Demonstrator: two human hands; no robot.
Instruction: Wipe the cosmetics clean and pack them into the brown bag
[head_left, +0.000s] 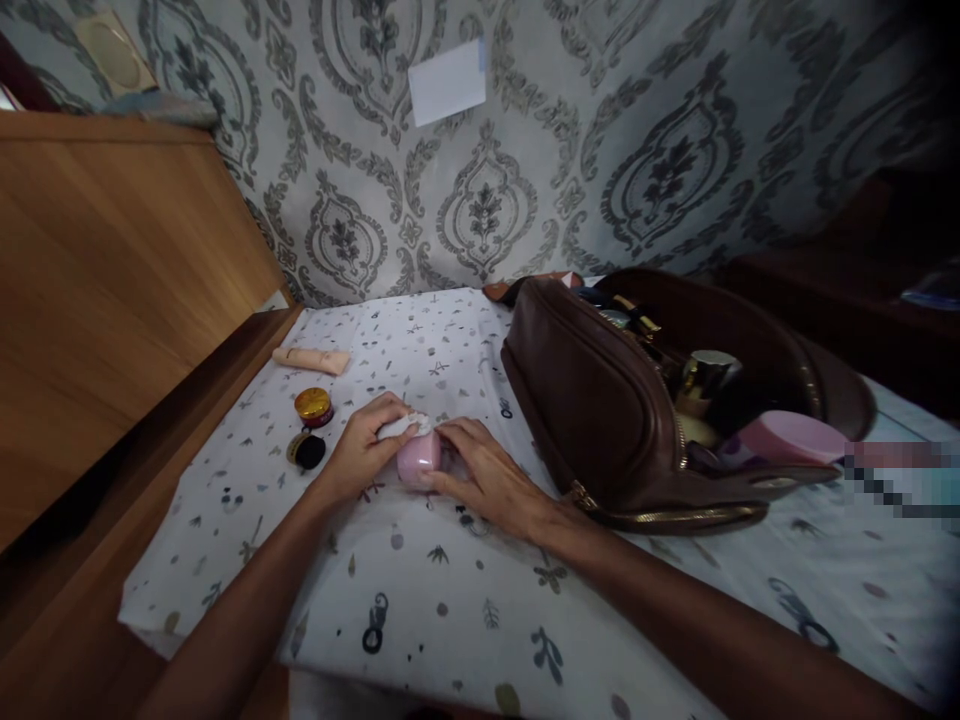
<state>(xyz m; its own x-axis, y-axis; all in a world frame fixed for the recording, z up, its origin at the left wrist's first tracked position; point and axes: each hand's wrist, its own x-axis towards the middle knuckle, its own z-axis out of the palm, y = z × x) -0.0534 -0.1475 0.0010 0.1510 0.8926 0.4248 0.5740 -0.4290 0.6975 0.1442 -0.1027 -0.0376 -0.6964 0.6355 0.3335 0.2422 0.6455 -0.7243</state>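
Observation:
A small glossy pink jar point(418, 460) sits low over the patterned cloth, between my two hands. My right hand point(480, 470) is closed round its right side, thumb at the front and fingers behind. A crumpled white wipe or tissue point(405, 425) is pinched in my left hand point(367, 445), and it touches the jar's upper edge. Left of my left hand lie a yellow-and-dark-red round tin point(313, 407) and a small round item with a black top point(306, 450). Farther back rests a beige tube point(311, 360).
A brown leather bag point(592, 390) stands unzipped on the right, holding a pink container point(787, 438), a gold-capped bottle point(709, 375) and other items. The white printed cloth point(442, 610) covers the surface. A wooden panel point(120, 290) rises at left; a patterned wall point(480, 200) stands behind.

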